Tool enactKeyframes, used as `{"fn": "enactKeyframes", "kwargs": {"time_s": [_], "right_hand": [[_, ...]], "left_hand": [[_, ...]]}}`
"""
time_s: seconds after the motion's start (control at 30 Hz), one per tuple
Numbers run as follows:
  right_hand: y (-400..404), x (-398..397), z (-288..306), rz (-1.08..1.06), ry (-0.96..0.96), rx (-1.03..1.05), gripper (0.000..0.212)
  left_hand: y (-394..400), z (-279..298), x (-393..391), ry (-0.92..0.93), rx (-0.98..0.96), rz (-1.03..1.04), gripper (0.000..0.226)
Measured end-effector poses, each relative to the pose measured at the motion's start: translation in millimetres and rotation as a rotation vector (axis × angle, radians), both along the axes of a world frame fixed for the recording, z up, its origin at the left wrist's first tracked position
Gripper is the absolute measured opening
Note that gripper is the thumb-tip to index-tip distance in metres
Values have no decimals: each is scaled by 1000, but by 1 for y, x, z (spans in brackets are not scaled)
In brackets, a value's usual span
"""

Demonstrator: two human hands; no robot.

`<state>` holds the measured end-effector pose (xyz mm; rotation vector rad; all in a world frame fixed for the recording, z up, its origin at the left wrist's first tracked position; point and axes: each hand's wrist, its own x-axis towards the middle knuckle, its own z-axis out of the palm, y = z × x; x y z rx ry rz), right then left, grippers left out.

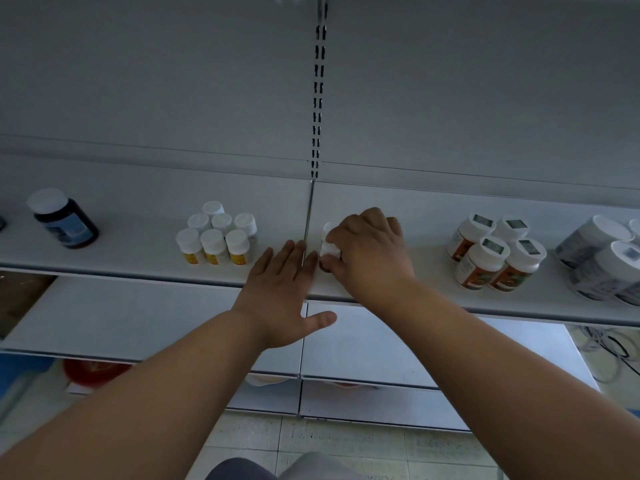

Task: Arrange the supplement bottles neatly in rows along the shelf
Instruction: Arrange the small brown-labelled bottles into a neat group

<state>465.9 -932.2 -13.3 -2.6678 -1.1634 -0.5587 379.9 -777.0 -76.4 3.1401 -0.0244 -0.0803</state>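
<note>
Gripping a round white-capped bottle (329, 249), right hand (370, 254) on smooth shelf (138, 258).

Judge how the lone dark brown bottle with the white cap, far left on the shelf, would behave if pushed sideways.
The dark brown bottle with the white cap stands upright on a flat base, so it would probably slide on the smooth white shelf rather than roll. It looks taller than the small yellow-labelled bottles, so a push near the cap might tip it. Nothing stands beside it to brace it.
</note>
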Motion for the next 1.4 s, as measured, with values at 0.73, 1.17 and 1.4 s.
{"fn": "enactKeyframes", "kwargs": {"time_s": [0.73, 1.17, 1.4], "right_hand": [[-30, -56, 69, 144, 1703, 1376, 38], [-42, -67, 64, 361, 2098, 1240, 41], [-44, -69, 66, 343, 2053, 1246, 44]], "left_hand": [[1, -5, 3, -7, 4, 5, 108], [1, -4, 3, -45, -33, 6, 115], [2, -4, 2, -38, -18, 2, 113]]}}
